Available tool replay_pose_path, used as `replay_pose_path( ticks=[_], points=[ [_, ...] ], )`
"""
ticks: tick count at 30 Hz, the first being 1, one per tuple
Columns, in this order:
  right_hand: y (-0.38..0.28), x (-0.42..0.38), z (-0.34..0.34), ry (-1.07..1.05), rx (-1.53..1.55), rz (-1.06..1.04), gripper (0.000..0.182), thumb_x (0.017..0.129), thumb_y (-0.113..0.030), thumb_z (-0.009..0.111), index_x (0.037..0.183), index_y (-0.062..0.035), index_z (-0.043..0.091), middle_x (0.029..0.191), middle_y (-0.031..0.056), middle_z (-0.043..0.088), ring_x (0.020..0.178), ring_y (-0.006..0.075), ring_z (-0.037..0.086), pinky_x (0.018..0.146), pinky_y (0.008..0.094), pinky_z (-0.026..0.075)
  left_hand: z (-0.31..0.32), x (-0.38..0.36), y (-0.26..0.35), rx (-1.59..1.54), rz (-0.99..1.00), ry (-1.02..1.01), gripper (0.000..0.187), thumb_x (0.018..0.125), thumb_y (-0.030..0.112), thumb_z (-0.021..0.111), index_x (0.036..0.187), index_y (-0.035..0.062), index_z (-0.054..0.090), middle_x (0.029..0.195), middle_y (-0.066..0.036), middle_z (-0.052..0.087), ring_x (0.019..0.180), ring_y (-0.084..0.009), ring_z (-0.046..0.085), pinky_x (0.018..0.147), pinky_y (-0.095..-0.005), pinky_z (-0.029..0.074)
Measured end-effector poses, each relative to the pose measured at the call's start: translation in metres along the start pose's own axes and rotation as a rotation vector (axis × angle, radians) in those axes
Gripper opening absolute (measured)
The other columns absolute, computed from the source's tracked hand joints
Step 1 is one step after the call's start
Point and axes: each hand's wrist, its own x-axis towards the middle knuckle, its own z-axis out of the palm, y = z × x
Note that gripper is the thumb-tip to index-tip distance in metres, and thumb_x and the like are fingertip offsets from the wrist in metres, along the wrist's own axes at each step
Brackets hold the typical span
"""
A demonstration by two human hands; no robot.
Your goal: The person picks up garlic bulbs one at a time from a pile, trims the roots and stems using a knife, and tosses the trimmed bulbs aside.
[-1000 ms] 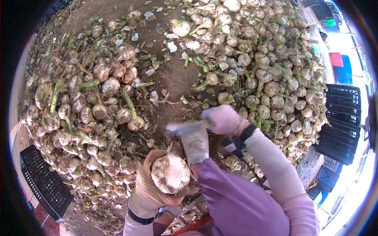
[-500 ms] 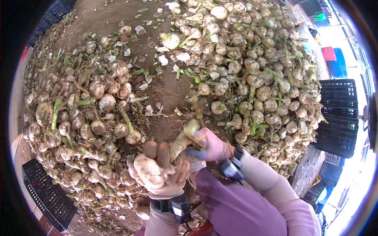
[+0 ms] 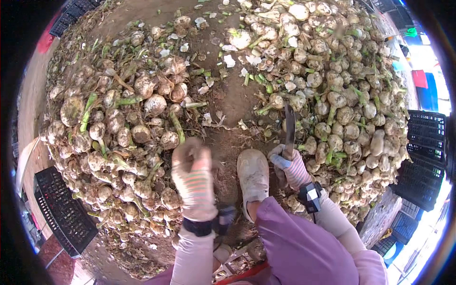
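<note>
My left hand (image 3: 192, 175), in a striped glove and smeared by motion, is over the near edge of the left heap of garlic bulbs (image 3: 155, 104). A green garlic stem (image 3: 177, 127) runs down to its fingertips, and the bulb end is hidden beneath them. I cannot tell whether the fingers grip it. My right hand (image 3: 289, 166), also gloved, is closed around the handle of a curved knife (image 3: 289, 127). The dark blade points away from me, just left of the right heap of bulbs (image 3: 351, 114).
My shoe (image 3: 253, 175) rests on the soil between the heaps. White peelings (image 3: 229, 61) and cut green stems lie farther back. Black crates stand at the left (image 3: 64, 211) and, stacked, at the right (image 3: 425, 142). A blue container (image 3: 430, 92) is beyond them.
The pale bulb has left my left hand, which has swung to the left heap. My right hand has moved right with the knife, its blade now upright in view. The view has shifted left.
</note>
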Motion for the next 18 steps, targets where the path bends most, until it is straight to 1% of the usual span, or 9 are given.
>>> replay_pose_path(
  ticks=[2,4,5,8,11,14,15,16,18],
  points=[
    [0.002,0.002,-0.003,0.006,0.033,0.027,0.012,0.080,-0.018,0.062,0.083,-0.0080,0.055,0.050,-0.0037,0.043,0.034,0.0056,0.036,0.032,0.0201,0.026,-0.047,0.036,-0.032,0.704,0.615,0.018,0.031,0.077,-0.003,0.057,0.107,0.0057,0.055,0.103,-0.005,0.059,0.080,-0.0196,0.060,0.065,-0.0260,0.050],
    [-0.005,0.000,-0.001,0.026,-0.021,0.091,0.009,0.080,-0.014,0.062,0.081,-0.0072,0.057,0.056,-0.0058,0.047,0.042,0.0034,0.038,0.038,0.0194,0.028,-0.059,0.047,-0.013,1.497,1.108,-0.243,0.027,0.085,0.006,0.054,0.112,0.0077,0.055,0.104,-0.011,0.059,0.065,-0.0152,0.058,0.054,-0.0267,0.048],
    [-0.009,0.000,0.003,-0.004,-0.070,0.087,0.009,0.080,-0.014,0.062,0.081,-0.0068,0.058,0.057,-0.0059,0.048,0.044,0.0030,0.038,0.039,0.0191,0.028,-0.058,0.053,-0.012,1.579,0.547,-0.330,0.028,0.085,0.010,0.051,0.113,0.0097,0.055,0.117,-0.005,0.056,0.064,-0.0170,0.060,0.054,-0.0296,0.049],
    [-0.006,0.004,0.005,-0.047,-0.082,0.071,0.010,0.078,-0.014,0.062,0.082,-0.0055,0.059,0.061,-0.0057,0.051,0.046,0.0019,0.037,0.042,0.0185,0.027,-0.059,0.086,-0.013,2.242,0.804,-0.585,0.047,0.081,0.015,0.053,0.127,0.0152,0.043,0.132,-0.009,0.043,0.063,-0.0207,0.063,0.052,-0.0307,0.051],
    [0.001,0.010,0.008,-0.044,-0.085,-0.012,0.011,0.078,-0.012,0.061,0.083,-0.0025,0.059,0.068,-0.0025,0.055,0.059,0.0049,0.046,0.054,0.0218,0.039,-0.045,0.105,-0.014,2.194,0.560,-0.750,0.057,0.079,0.021,0.059,0.131,0.0124,0.037,0.135,-0.014,0.039,0.078,-0.0246,0.064,0.063,-0.0329,0.052],
    [-0.006,0.008,0.010,-0.071,-0.241,-0.054,0.016,0.078,-0.015,0.062,0.084,-0.0009,0.059,0.070,-0.0019,0.056,0.066,0.0070,0.049,0.062,0.0241,0.042,-0.040,0.094,0.001,1.943,0.531,-0.874,0.069,0.071,0.024,0.064,0.130,0.0060,0.034,0.133,-0.016,0.041,0.099,-0.0275,0.058,0.078,-0.0358,0.049],
    [0.000,0.012,0.006,-0.075,-0.326,-0.191,0.021,0.076,-0.018,0.064,0.086,-0.0004,0.058,0.068,-0.0005,0.056,0.067,0.0064,0.049,0.062,0.0252,0.043,-0.021,0.071,0.014,1.864,0.408,-0.778,0.071,0.063,0.025,0.072,0.121,-0.0001,0.039,0.123,-0.022,0.046,0.110,-0.0312,0.048,0.096,-0.0398,0.036],
    [-0.005,0.011,0.004,-0.067,-0.331,-0.193,0.021,0.076,-0.018,0.064,0.086,-0.0004,0.058,0.068,-0.0005,0.056,0.067,0.0064,0.049,0.062,0.0252,0.043,-0.005,0.066,0.028,1.576,0.018,-0.857,0.077,0.066,0.018,0.070,0.129,-0.0018,0.031,0.118,-0.013,0.051,0.099,-0.0227,0.054,0.083,-0.0318,0.046],
    [-0.018,0.008,0.002,-0.128,-0.645,-0.199,0.021,0.074,-0.018,0.065,0.086,-0.0022,0.058,0.064,0.0050,0.054,0.061,0.0125,0.051,0.060,0.0271,0.043,-0.025,0.057,0.009,0.540,-0.214,-0.773,0.076,0.064,0.017,0.073,0.126,0.0015,0.031,0.109,-0.012,0.052,0.077,-0.0174,0.054,0.072,-0.0276,0.048]
  ],
)
